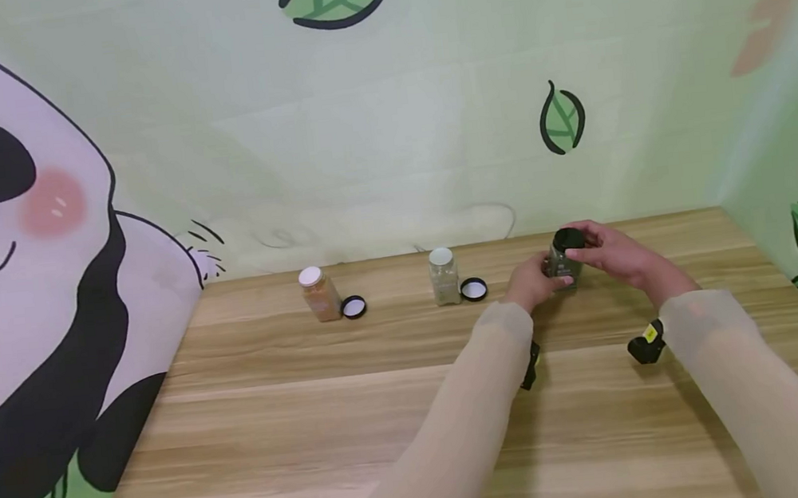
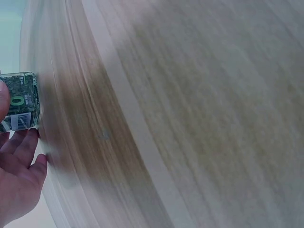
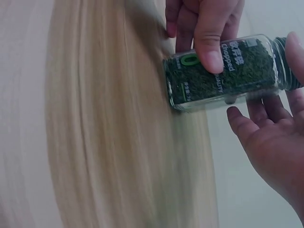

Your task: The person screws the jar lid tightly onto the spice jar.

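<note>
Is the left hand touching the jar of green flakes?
Touching. The right wrist view shows the left hand with its thumb laid across the jar.

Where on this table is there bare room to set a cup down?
The widest bare patch of table is in front of the orange jar, left of the left sleeve. A smaller gap lies between the left loose lid and the middle jar. It's crowded right of centre, where the left hand and right hand meet at the green jar.
</note>
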Demonstrator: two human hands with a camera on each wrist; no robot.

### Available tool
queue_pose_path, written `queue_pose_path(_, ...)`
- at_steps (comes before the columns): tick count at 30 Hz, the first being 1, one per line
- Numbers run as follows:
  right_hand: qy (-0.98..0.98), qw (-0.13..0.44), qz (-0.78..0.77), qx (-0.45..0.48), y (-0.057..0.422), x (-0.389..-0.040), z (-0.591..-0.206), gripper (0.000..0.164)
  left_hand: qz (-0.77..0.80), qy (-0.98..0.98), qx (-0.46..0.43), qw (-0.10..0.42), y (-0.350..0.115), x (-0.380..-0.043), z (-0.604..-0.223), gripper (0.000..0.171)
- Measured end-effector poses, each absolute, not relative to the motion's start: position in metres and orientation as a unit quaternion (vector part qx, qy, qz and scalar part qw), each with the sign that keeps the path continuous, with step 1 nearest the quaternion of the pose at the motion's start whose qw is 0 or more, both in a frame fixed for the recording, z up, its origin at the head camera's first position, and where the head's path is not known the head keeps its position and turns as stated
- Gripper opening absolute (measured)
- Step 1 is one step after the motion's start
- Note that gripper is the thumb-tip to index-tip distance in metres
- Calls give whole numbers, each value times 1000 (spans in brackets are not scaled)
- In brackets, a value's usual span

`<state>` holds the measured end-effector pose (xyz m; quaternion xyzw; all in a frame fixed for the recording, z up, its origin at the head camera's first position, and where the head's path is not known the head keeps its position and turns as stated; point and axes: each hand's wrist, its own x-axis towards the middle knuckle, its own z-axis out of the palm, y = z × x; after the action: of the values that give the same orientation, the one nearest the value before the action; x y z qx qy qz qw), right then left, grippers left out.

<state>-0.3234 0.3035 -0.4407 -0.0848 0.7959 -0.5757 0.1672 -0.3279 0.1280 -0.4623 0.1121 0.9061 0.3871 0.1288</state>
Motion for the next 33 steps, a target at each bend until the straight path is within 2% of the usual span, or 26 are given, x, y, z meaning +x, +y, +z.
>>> queue_pose_path(11, 789, 192, -575, -95, 306, -322, -440, 68, 388, 906, 109, 134, 132, -331, -465, 59)
queue_pose_path(28, 787, 147, -595, -72, 303, -317, -447, 61, 392, 904, 107, 130, 130, -325, -463, 58)
queue_pose_path(33, 779, 140, -607, -72, 301, -316, -448, 64, 400, 901, 107, 129, 129, -324, -462, 59)
